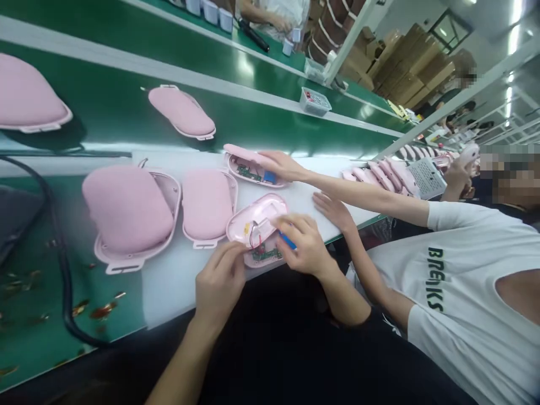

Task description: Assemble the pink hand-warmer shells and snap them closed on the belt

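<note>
In front of me a pink oval casing lies opened. Its upper shell half (257,216) is turned up, with its glossy inside and thin red and black wires showing. The lower half (253,262) holds a green circuit board (266,255) and a blue block (288,240). My left hand (221,273) is closed in a pinch at the shell's lower left edge, near the wires; what lies between its fingertips is hidden. Bent around the shell half's right end, the fingers of my right hand (306,247) grip it beside the blue block.
At right, a co-worker's hand (284,166) rests on another half-open pink casing (238,151); their other hand (333,209) lies on the white mat (169,298). Pink casings (129,208) (206,205) sit to the left. Beyond is a green belt (113,107) carrying more casings. A black cable (63,270) curves at left.
</note>
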`<action>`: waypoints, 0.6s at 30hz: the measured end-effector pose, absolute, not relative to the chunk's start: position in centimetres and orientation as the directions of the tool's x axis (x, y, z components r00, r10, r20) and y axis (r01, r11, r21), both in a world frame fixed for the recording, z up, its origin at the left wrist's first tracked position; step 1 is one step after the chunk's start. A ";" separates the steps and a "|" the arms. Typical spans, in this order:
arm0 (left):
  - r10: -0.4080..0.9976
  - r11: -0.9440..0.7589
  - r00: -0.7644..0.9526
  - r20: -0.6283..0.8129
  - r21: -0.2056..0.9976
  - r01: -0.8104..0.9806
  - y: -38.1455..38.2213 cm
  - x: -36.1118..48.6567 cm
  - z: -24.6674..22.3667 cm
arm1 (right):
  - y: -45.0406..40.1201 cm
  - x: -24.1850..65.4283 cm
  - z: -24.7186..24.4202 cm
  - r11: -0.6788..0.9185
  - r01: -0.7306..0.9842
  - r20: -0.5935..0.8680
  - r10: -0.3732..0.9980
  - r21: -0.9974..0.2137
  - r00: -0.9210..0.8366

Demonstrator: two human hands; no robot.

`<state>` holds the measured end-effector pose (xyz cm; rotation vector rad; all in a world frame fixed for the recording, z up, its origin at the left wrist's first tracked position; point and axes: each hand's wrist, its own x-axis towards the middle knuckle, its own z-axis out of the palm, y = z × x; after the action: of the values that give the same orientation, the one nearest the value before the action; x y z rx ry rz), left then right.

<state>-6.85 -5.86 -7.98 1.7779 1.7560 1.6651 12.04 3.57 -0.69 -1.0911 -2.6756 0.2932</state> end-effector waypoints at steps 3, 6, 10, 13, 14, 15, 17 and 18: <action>0.753 -0.332 -0.254 0.608 0.683 0.651 -6.4 -7.3 -8.1 | 7.9 10.0 0.0 0.709 0.664 0.028 0.688 -0.238 -0.725; 0.748 -0.326 -0.249 0.616 0.667 0.670 -6.7 -7.5 -8.3 | 11.3 8.0 1.1 0.713 0.638 -0.141 0.627 -0.292 -0.766; 0.737 -0.292 -0.295 0.608 0.679 0.673 -7.0 -7.5 -9.4 | 12.4 8.6 2.4 0.657 0.655 -0.165 0.648 -0.373 -0.743; 0.730 -0.254 -0.352 0.586 0.710 0.656 -7.5 -7.3 -10.6 | 10.5 10.9 1.6 0.680 0.545 0.071 0.654 -0.491 -0.753; 0.732 -0.237 -0.373 0.570 0.726 0.646 -7.7 -7.2 -10.8 | 9.5 11.8 1.0 0.708 0.487 0.181 0.643 -0.511 -0.744; 0.737 -0.218 -0.393 0.549 0.744 0.631 -7.9 -7.3 -10.9 | 8.3 12.7 0.2 0.745 0.436 0.292 0.623 -0.505 -0.725; 0.766 -0.181 -0.412 0.494 0.779 0.600 -8.0 -7.5 -10.7 | 6.0 14.4 -1.3 0.823 0.381 0.473 0.558 -0.421 -0.682; 0.787 -0.166 -0.404 0.465 0.791 0.589 -8.0 -7.8 -10.4 | 4.9 15.2 -2.1 0.855 0.372 0.525 0.517 -0.363 -0.676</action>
<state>-7.77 -8.01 -10.42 1.5981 1.8991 1.6086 15.15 4.90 -2.06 -0.6430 -2.3876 0.2984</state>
